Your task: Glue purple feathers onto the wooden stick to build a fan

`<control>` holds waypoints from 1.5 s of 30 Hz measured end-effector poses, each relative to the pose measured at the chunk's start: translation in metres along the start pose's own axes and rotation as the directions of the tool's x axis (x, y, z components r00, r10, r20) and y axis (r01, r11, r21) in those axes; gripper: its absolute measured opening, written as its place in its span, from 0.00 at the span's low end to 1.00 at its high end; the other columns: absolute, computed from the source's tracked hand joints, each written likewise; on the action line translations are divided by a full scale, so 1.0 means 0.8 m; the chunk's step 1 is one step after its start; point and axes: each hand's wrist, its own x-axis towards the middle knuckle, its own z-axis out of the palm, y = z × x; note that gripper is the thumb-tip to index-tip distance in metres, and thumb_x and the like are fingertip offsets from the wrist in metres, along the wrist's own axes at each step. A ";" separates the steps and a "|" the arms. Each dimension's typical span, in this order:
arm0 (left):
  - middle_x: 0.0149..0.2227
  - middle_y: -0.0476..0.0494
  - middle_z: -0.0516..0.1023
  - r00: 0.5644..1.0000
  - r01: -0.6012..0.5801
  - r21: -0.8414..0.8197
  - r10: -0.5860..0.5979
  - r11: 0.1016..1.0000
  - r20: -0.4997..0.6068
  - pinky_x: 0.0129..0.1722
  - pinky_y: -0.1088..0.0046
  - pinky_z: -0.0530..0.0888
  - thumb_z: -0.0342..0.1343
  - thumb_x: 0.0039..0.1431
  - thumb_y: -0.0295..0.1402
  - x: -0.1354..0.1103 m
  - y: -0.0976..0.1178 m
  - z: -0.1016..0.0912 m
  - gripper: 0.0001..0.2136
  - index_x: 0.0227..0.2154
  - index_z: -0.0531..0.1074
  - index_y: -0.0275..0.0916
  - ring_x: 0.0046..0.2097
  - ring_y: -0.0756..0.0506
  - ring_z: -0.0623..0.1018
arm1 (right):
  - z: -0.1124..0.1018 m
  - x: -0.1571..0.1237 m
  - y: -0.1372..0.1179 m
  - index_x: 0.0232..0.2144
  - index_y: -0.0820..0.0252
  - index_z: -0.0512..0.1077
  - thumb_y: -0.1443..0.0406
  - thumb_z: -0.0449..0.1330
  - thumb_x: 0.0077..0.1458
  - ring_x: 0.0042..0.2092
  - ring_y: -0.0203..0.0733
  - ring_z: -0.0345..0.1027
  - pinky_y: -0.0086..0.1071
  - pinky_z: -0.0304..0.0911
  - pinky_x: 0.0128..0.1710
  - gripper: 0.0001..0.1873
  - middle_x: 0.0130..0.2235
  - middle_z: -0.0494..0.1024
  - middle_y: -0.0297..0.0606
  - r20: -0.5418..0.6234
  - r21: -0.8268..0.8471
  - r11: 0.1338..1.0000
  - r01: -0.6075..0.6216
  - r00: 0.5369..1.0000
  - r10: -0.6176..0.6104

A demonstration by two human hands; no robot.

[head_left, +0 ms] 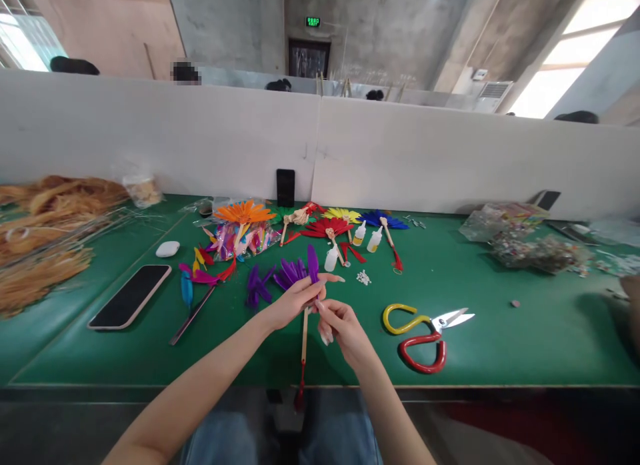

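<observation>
My left hand (299, 297) is closed on a single upright purple feather (313, 261), its fingers pressed around the lower part. Thumb and finger of my right hand (343, 325) pinch together at the feather's lower end, partly hidden. Just behind my hands lies a fan of purple feathers (290, 274). A wooden stick (305, 338) runs from under my hands toward the table's front edge, with a red tassel (300, 395) hanging over it. Left of the fan is a small heap of loose purple feathers (259, 286).
Scissors (434, 325) lie open at right. Glue bottles (331, 258), white beads (363, 277) and finished feather fans, such as an orange one (244, 213), sit farther back. Left are a phone (131, 297), tweezers (193, 316) and raffia-like fibre (55, 231). A white partition (425, 158) borders the green table.
</observation>
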 end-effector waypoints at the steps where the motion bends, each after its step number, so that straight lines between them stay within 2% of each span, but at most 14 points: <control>1: 0.26 0.52 0.59 1.000 0.007 0.034 -0.007 0.999 -0.010 0.23 0.78 0.57 0.49 0.58 0.42 0.001 0.000 0.002 0.18 0.46 0.69 0.37 0.24 0.55 0.60 | 0.000 0.000 0.002 0.26 0.63 0.71 0.55 0.60 0.50 0.14 0.28 0.52 0.24 0.49 0.17 0.15 0.11 0.60 0.24 -0.039 -0.048 0.999 0.020 0.999 -0.022; 4: 0.25 0.53 0.58 0.993 0.018 0.188 0.004 0.982 -0.119 0.23 0.78 0.58 0.52 0.55 0.45 0.002 -0.003 0.003 0.17 0.39 0.70 0.36 0.25 0.54 0.60 | -0.001 -0.001 0.002 0.24 0.63 0.71 0.54 0.60 0.49 0.14 0.29 0.55 0.25 0.50 0.17 0.16 0.12 0.63 0.26 -0.147 -0.270 0.961 0.053 0.985 -0.095; 8: 0.23 0.54 0.61 0.966 0.008 0.400 0.096 0.917 -0.240 0.27 0.78 0.61 0.57 0.49 0.43 -0.002 -0.009 -0.001 0.13 0.28 0.67 0.36 0.27 0.53 0.63 | -0.001 -0.005 0.000 0.23 0.61 0.71 0.56 0.58 0.51 0.16 0.33 0.59 0.27 0.53 0.19 0.14 0.13 0.64 0.28 -0.245 -0.601 0.798 0.054 0.937 -0.248; 14: 0.21 0.50 0.68 0.918 0.034 0.562 0.196 0.827 -0.344 0.25 0.76 0.61 0.56 0.48 0.42 -0.010 -0.014 -0.005 0.13 0.23 0.68 0.36 0.26 0.50 0.67 | 0.005 -0.009 0.003 0.29 0.58 0.72 0.60 0.51 0.56 0.20 0.36 0.62 0.28 0.53 0.22 0.12 0.19 0.71 0.34 -0.142 -0.900 0.433 0.053 0.903 -0.405; 17: 0.21 0.50 0.69 0.892 0.034 0.578 0.236 0.815 -0.386 0.25 0.76 0.62 0.56 0.48 0.42 -0.012 -0.016 -0.007 0.13 0.21 0.69 0.35 0.26 0.49 0.67 | 0.007 -0.009 0.003 0.32 0.59 0.72 0.62 0.48 0.58 0.23 0.38 0.65 0.29 0.54 0.23 0.14 0.22 0.73 0.37 -0.076 -0.934 0.348 0.080 0.907 -0.414; 19: 0.21 0.49 0.70 0.885 0.029 0.561 0.239 0.827 -0.400 0.26 0.76 0.62 0.56 0.49 0.42 -0.013 -0.017 -0.007 0.14 0.21 0.70 0.35 0.26 0.49 0.68 | 0.006 -0.010 0.001 0.32 0.59 0.72 0.62 0.47 0.59 0.24 0.39 0.66 0.29 0.56 0.24 0.15 0.25 0.74 0.39 -0.054 -0.918 0.380 0.112 0.916 -0.398; 23: 0.21 0.48 0.71 0.856 0.015 0.502 0.248 0.865 -0.453 0.26 0.76 0.63 0.56 0.49 0.43 -0.016 -0.015 -0.004 0.15 0.20 0.69 0.35 0.26 0.50 0.68 | 0.005 -0.015 0.001 0.36 0.59 0.72 0.60 0.47 0.59 0.25 0.37 0.68 0.30 0.63 0.28 0.15 0.34 0.76 0.42 -0.085 -0.798 0.582 0.155 0.928 -0.363; 25: 0.21 0.48 0.71 0.840 0.004 0.471 0.253 0.882 -0.481 0.26 0.76 0.64 0.56 0.49 0.43 -0.017 -0.014 0.001 0.15 0.20 0.68 0.35 0.26 0.50 0.69 | 0.006 -0.016 0.003 0.39 0.59 0.72 0.59 0.50 0.58 0.27 0.37 0.70 0.30 0.65 0.28 0.14 0.40 0.75 0.44 -0.116 -0.737 0.659 0.153 0.931 -0.346; 27: 0.22 0.47 0.72 0.835 -0.005 0.438 0.245 0.899 -0.493 0.26 0.76 0.64 0.56 0.49 0.43 -0.017 -0.013 0.005 0.15 0.20 0.68 0.34 0.26 0.49 0.70 | 0.008 -0.016 0.005 0.41 0.58 0.72 0.59 0.55 0.54 0.29 0.38 0.71 0.30 0.66 0.27 0.14 0.45 0.73 0.45 -0.145 -0.708 0.690 0.150 0.926 -0.349; 29: 0.23 0.47 0.73 0.838 -0.014 0.400 0.229 0.916 -0.495 0.25 0.76 0.65 0.57 0.49 0.43 -0.017 -0.012 0.009 0.15 0.20 0.68 0.34 0.27 0.49 0.70 | 0.012 -0.015 0.007 0.40 0.58 0.72 0.60 0.57 0.52 0.31 0.40 0.71 0.31 0.67 0.28 0.13 0.44 0.73 0.45 -0.168 -0.709 0.687 0.159 0.908 -0.383; 33: 0.23 0.48 0.72 0.839 -0.050 0.341 0.225 0.939 -0.496 0.26 0.76 0.65 0.58 0.48 0.42 -0.016 -0.011 0.013 0.15 0.19 0.68 0.35 0.27 0.50 0.70 | 0.018 -0.013 0.006 0.37 0.58 0.73 0.63 0.54 0.54 0.31 0.41 0.71 0.34 0.68 0.31 0.10 0.39 0.76 0.44 -0.213 -0.728 0.666 0.161 0.870 -0.444; 38: 0.20 0.49 0.69 0.849 -0.064 0.250 0.185 0.966 -0.495 0.23 0.77 0.61 0.58 0.48 0.42 -0.018 -0.010 0.014 0.14 0.22 0.69 0.34 0.23 0.52 0.66 | 0.019 -0.010 0.004 0.35 0.57 0.73 0.62 0.53 0.55 0.27 0.41 0.71 0.33 0.66 0.28 0.11 0.31 0.78 0.41 -0.237 -0.738 0.665 0.113 0.880 -0.412; 41: 0.20 0.50 0.69 0.824 -0.048 0.340 0.230 0.939 -0.519 0.24 0.77 0.62 0.57 0.49 0.42 -0.020 -0.012 0.013 0.13 0.22 0.70 0.35 0.24 0.51 0.67 | 0.018 -0.010 0.005 0.36 0.57 0.74 0.61 0.51 0.57 0.27 0.41 0.70 0.33 0.65 0.28 0.13 0.32 0.78 0.42 -0.214 -0.792 0.600 0.113 0.869 -0.445; 45: 0.21 0.50 0.68 0.774 -0.032 0.511 0.345 0.859 -0.531 0.26 0.76 0.62 0.56 0.51 0.41 -0.022 -0.018 0.013 0.12 0.22 0.69 0.36 0.26 0.51 0.66 | 0.017 -0.011 0.011 0.38 0.58 0.74 0.62 0.49 0.58 0.30 0.40 0.71 0.32 0.65 0.30 0.14 0.34 0.78 0.43 -0.166 -0.885 0.452 0.110 0.833 -0.528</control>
